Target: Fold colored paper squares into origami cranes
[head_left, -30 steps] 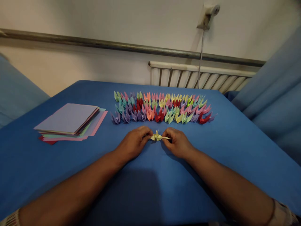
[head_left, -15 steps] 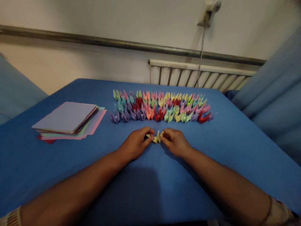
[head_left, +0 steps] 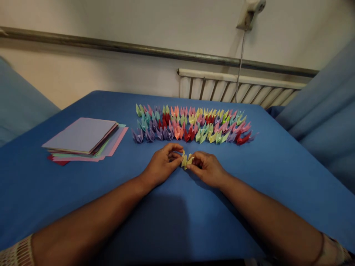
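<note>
A small pale yellow folded paper crane sits between my two hands at the middle of the blue table. My left hand pinches its left side with thumb and fingers. From the right, my right hand pinches the other side. Both hands rest low on the cloth, fingers closed on the paper.
Rows of several coloured paper cranes stand just beyond my hands. A stack of coloured paper sheets lies at the left. A radiator and a rail run along the wall behind. Blue fabric hangs at the right.
The yellow crane's long point, drawn out to the right a second ago, has been folded in. My hands have come closer together around it.
</note>
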### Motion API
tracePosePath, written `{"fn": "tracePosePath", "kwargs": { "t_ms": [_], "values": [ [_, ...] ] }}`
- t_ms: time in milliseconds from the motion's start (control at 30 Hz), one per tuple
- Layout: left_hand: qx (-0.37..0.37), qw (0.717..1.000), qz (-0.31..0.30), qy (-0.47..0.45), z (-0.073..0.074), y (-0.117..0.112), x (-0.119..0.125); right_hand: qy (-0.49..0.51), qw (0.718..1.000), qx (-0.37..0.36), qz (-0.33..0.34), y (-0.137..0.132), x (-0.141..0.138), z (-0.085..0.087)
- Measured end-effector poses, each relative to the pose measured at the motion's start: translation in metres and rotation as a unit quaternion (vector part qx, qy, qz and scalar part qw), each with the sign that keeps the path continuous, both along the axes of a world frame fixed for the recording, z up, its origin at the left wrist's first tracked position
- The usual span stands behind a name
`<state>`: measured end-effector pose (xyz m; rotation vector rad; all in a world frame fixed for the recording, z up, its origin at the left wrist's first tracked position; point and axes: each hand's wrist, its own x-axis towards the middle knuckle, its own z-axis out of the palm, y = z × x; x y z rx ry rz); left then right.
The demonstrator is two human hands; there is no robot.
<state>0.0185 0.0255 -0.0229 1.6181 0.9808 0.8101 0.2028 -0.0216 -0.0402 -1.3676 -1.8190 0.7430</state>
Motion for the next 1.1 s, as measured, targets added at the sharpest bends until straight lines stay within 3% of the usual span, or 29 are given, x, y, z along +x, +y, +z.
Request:
{"fn": "tracePosePath", "kwargs": {
  "t_ms": [167,367,500,700,1100],
  "values": [
    [-0.009,1.0,0.006,-0.002,0.004,-0.002,0.001,0.053,0.997,-0.001,0.055,-0.003,0.003,0.008],
    [-0.011,1.0,0.004,-0.029,0.005,-0.003,0.002,0.243,0.967,0.004,-0.076,0.007,0.01,0.006],
    [-0.011,0.999,-0.016,-0.046,0.001,-0.002,0.003,0.291,0.953,-0.043,-0.068,0.014,0.007,-0.001],
    [-0.032,0.997,-0.022,-0.06,-0.002,-0.003,0.003,0.302,0.95,-0.083,0.006,0.014,-0.001,-0.006],
    [0.059,0.996,-0.056,0.023,0.006,-0.006,0.001,0.278,0.955,-0.1,0.017,0.013,0.001,-0.003]
  ]
}}
